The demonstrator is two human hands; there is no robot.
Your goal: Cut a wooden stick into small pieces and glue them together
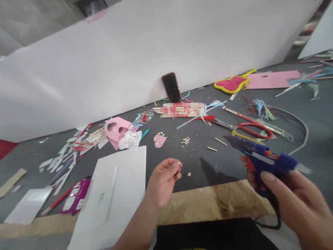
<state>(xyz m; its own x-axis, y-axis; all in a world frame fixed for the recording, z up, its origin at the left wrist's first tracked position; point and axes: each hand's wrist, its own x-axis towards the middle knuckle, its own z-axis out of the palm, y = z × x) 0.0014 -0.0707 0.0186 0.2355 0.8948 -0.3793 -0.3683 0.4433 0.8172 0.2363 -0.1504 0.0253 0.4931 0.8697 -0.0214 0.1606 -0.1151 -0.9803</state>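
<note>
In my right hand is a blue hot glue gun, its dark nozzle pointing left over the table and its cord hanging down. My left hand is closed in a pinch, with a tiny pale wooden bead-like piece at the fingertips. Just right of it lies a small cluster of similar pieces. Farther back sits a larger pile of bits, beside a small pink heart-shaped cutout with pieces along its edge. Two short wooden sticks lie to the right.
A phone leans against the white partition. In front are bagged sticks. Red-handled scissors lie behind the glue gun. White sheets, crumpled tissue and a pink cutout are on the left.
</note>
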